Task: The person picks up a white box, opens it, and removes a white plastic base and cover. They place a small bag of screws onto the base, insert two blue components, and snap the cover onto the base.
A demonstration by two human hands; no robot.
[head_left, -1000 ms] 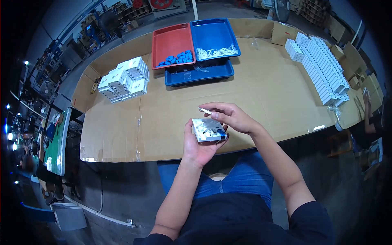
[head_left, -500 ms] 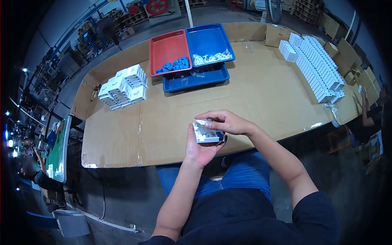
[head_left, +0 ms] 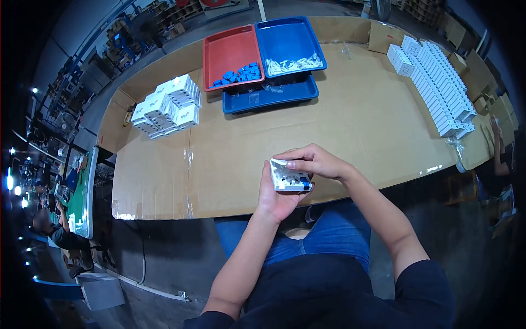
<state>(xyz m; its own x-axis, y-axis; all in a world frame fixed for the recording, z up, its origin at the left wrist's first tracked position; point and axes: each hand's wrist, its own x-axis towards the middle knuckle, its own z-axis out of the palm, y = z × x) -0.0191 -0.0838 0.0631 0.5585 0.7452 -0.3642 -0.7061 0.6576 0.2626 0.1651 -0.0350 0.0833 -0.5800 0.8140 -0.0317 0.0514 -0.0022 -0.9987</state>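
Observation:
My left hand point(head_left: 276, 197) cradles a small white box-shaped casing point(head_left: 289, 185) from below and the left, its fingers wrapped round it. Several small white and dark pieces show inside the casing, and a blue part sits at its lower right corner. My right hand point(head_left: 315, 160) reaches over from the right, its thumb and fingers closed on the casing's top edge. The fingers hide part of the upper side. Both hands are above the near edge of the cardboard-covered table point(head_left: 235, 164).
A red tray point(head_left: 230, 49) with blue pieces and a blue tray point(head_left: 290, 44) with white pieces rest over a lower blue tray point(head_left: 268, 102). White boxes point(head_left: 167, 107) are stacked left. Long rows of white units point(head_left: 433, 88) stand right. A co-worker point(head_left: 63, 233) is at far left.
The white flap at the casing's top stands out less than before. Trays and stacks sit higher in view as the camera has tilted. Both hands still hold the casing.

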